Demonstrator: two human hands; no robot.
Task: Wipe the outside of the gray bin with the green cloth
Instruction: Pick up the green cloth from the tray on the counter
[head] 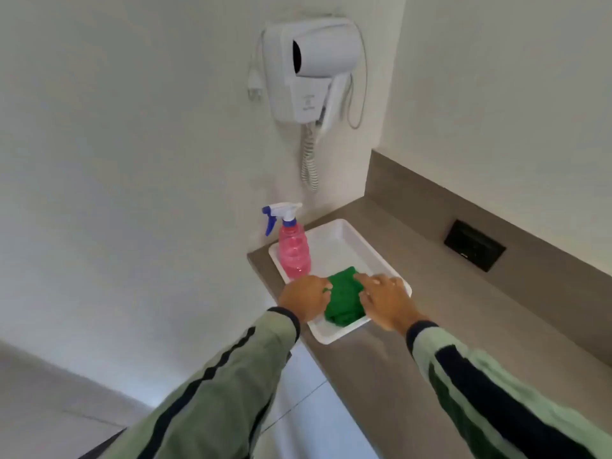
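Observation:
The green cloth (342, 298) lies bunched in the near end of a white tray (344, 241) on the countertop. My left hand (304, 298) is closed on the cloth's left edge. On the cloth's right side rests my right hand (387, 299), fingers curled over it and the index finger stretched across its far edge. The cloth still rests in the tray. No gray bin is in view.
A pink spray bottle (293, 250) with a blue and white trigger stands in the tray's far left corner. A white hair dryer (314, 71) hangs on the wall above. A black socket plate (473, 245) sits in the grey backsplash. The countertop edge (318, 356) drops to the floor at left.

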